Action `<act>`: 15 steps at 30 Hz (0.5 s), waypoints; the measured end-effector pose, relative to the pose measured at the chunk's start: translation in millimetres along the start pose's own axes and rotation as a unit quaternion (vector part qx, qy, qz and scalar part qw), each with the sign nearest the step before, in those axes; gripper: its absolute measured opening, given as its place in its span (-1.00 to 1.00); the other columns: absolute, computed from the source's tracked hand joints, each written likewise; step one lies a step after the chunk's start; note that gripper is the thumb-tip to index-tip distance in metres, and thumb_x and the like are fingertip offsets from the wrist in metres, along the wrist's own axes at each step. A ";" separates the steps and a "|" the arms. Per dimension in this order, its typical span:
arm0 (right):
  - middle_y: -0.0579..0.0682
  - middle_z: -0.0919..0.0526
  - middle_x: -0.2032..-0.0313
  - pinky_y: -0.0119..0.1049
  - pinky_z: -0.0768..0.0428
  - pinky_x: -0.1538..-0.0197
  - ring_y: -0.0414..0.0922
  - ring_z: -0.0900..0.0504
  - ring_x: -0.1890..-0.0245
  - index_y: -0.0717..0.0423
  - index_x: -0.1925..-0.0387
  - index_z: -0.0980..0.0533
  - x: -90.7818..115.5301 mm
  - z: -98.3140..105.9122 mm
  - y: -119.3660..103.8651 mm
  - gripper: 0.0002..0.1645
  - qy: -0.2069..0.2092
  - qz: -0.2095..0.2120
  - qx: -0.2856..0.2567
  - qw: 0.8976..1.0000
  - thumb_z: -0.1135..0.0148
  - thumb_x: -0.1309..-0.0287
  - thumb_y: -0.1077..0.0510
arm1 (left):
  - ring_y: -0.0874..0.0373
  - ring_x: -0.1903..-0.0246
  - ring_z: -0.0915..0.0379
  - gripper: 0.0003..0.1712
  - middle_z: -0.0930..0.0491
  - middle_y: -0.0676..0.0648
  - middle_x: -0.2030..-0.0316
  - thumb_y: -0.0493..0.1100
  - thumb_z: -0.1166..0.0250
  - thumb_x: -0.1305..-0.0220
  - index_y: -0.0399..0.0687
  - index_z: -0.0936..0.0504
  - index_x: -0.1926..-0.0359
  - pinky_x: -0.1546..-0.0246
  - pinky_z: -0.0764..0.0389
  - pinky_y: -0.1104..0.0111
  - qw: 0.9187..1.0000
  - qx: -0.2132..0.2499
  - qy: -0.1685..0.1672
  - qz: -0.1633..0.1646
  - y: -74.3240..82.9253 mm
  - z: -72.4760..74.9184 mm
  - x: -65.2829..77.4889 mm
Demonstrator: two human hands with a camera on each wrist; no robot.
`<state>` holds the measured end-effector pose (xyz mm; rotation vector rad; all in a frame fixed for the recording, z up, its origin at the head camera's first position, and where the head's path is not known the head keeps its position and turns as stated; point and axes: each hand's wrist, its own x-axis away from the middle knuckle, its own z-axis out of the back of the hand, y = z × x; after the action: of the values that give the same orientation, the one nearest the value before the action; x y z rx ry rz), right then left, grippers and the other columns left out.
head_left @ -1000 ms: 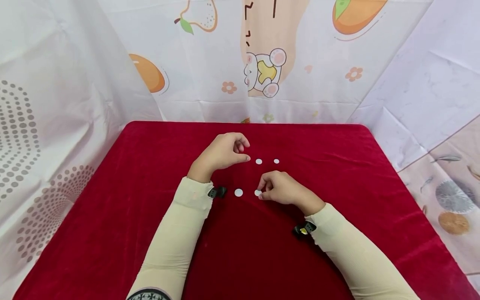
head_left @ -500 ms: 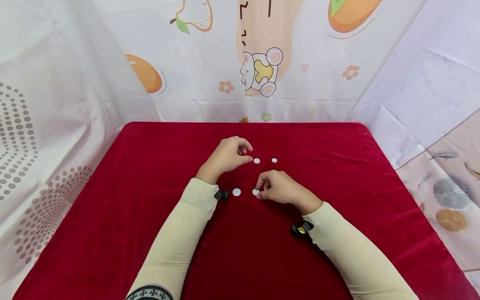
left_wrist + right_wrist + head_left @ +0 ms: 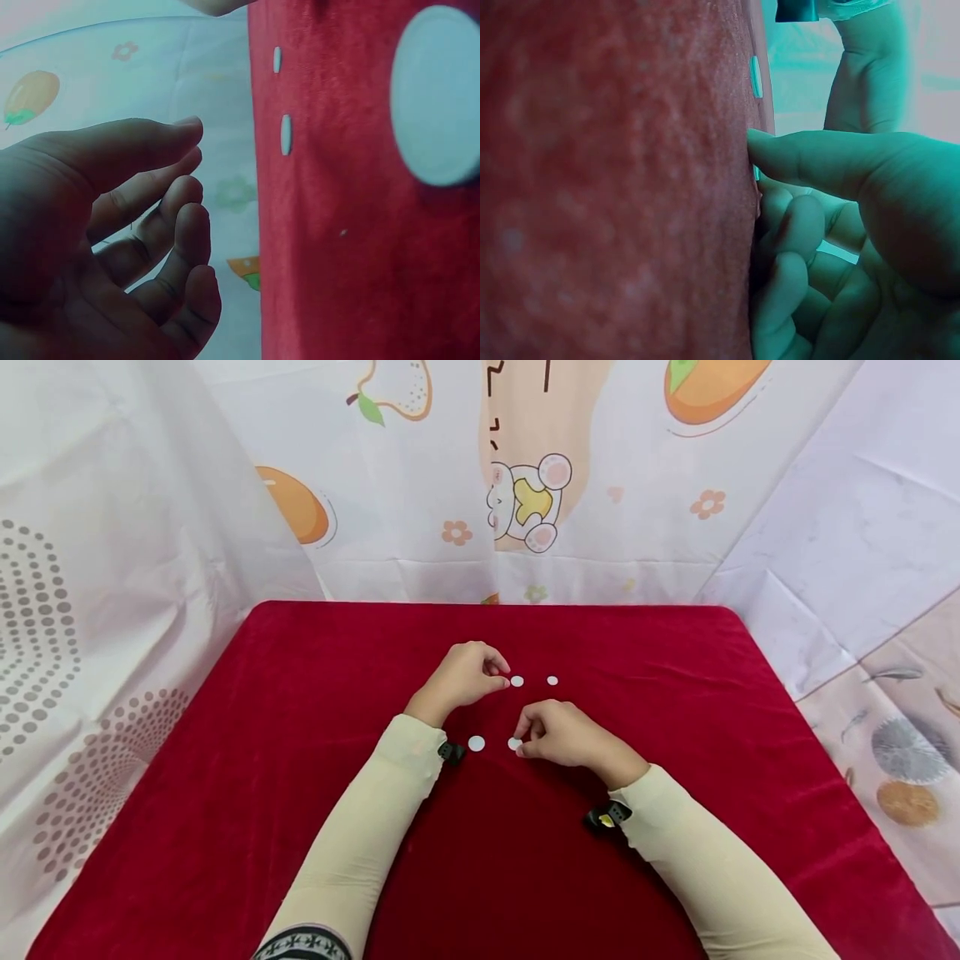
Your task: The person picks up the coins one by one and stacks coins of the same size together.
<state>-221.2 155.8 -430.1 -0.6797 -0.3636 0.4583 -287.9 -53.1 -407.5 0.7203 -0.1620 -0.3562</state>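
Several thin, round white discs lie on the red cloth. My right hand [image 3: 562, 735] rests low at the near right disc [image 3: 514, 744], its thumb and forefinger pinching the edge. The right wrist view shows that thumb [image 3: 802, 156] down at the cloth, covering most of the disc. Just left of the far middle disc [image 3: 517, 681] is my left hand [image 3: 463, 675], with thumb and fingers loosely bent and apart. Seen from the left wrist, these fingers [image 3: 191, 232] hold nothing and hover off the cloth. The near left disc [image 3: 439, 97] looms large there.
A smaller-looking disc [image 3: 552, 680] lies at the far right of the group. Red velvet cloth [image 3: 315, 652] covers the table. Printed white curtains [image 3: 405, 485] hang behind and at the sides. Each wrist wears a small black device [image 3: 607, 816].
My left hand has moved right and a little nearer, up to the far middle disc, and its thumb and fingers have drawn closer together. My right hand stays at its disc.
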 end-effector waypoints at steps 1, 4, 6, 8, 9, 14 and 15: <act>-0.13 -0.65 0.60 -0.27 -0.55 0.39 -0.20 -0.55 0.59 -0.09 0.31 -0.69 0.3 0.2 0.0 -0.85 0.002 0.001 0.001 1.000 -0.55 -0.11 0.12 | 0.13 0.28 -0.56 -0.82 -0.66 0.05 0.31 -0.12 -0.47 -0.30 -0.02 -0.80 0.10 0.25 -0.62 0.32 1.000 -0.001 -0.003 0.001 0.2 -1.2 -0.6; -0.13 -0.64 0.60 -0.27 -0.54 0.40 -0.21 -0.54 0.59 -0.09 0.32 -0.69 0.7 0.7 0.4 -0.85 0.005 0.004 0.003 1.000 -0.56 -0.10 0.12 | 0.13 0.30 -0.58 -0.80 -0.68 0.06 0.32 -0.13 -0.47 -0.31 -0.03 -0.80 0.07 0.27 -0.62 0.33 1.000 -0.002 -0.013 0.003 1.5 -4.9 -2.2; -0.12 -0.64 0.60 -0.27 -0.54 0.39 -0.21 -0.54 0.59 -0.08 0.32 -0.69 0.9 0.7 0.9 -0.85 0.005 0.003 0.001 1.000 -0.56 -0.10 0.12 | 0.14 0.28 -0.59 -0.77 -0.70 0.06 0.30 -0.13 -0.47 -0.31 -0.04 -0.80 0.04 0.26 -0.63 0.33 1.000 -0.005 -0.022 0.002 2.6 -7.3 -2.7; -0.12 -0.64 0.60 -0.27 -0.54 0.40 -0.21 -0.54 0.59 -0.08 0.31 -0.70 0.7 0.5 1.4 -0.86 0.004 0.003 -0.002 1.000 -0.56 -0.10 0.12 | 0.14 0.25 -0.59 -0.75 -0.72 0.06 0.28 -0.13 -0.48 -0.31 -0.04 -0.80 0.02 0.24 -0.64 0.33 1.000 -0.014 -0.027 0.001 3.2 -9.5 -2.8; -0.12 -0.64 0.59 -0.27 -0.54 0.40 -0.20 -0.54 0.59 -0.08 0.31 -0.70 0.7 0.3 1.7 -0.86 0.004 0.000 -0.003 1.000 -0.56 -0.10 0.12 | 0.15 0.23 -0.59 -0.74 -0.72 0.06 0.26 -0.12 -0.48 -0.30 -0.03 -0.80 0.01 0.22 -0.64 0.33 0.999 -0.020 -0.029 0.001 3.3 -10.5 -2.7; -0.13 -0.64 0.59 -0.27 -0.54 0.39 -0.21 -0.54 0.59 -0.08 0.31 -0.70 -0.6 -0.4 1.8 -0.86 0.001 0.001 -0.003 1.000 -0.55 -0.11 0.12 | 0.15 0.21 -0.59 -0.71 -0.74 0.05 0.22 -0.11 -0.49 -0.29 -0.01 -0.80 -0.02 0.18 -0.64 0.33 0.998 -0.041 -0.032 0.016 2.5 -13.4 -1.0; -0.13 -0.65 0.59 -0.27 -0.54 0.39 -0.21 -0.54 0.59 -0.08 0.31 -0.70 -0.9 -0.4 1.6 -0.86 0.001 0.001 -0.004 1.000 -0.56 -0.10 0.12 | 0.15 0.21 -0.59 -0.71 -0.74 0.04 0.22 -0.11 -0.49 -0.29 -0.01 -0.80 -0.03 0.18 -0.65 0.33 0.998 -0.042 -0.032 0.020 2.2 -13.7 -0.7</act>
<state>-222.2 156.2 -431.6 -0.6877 -0.3629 0.4579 -284.3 -42.9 -416.2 0.6225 -0.2212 -0.3467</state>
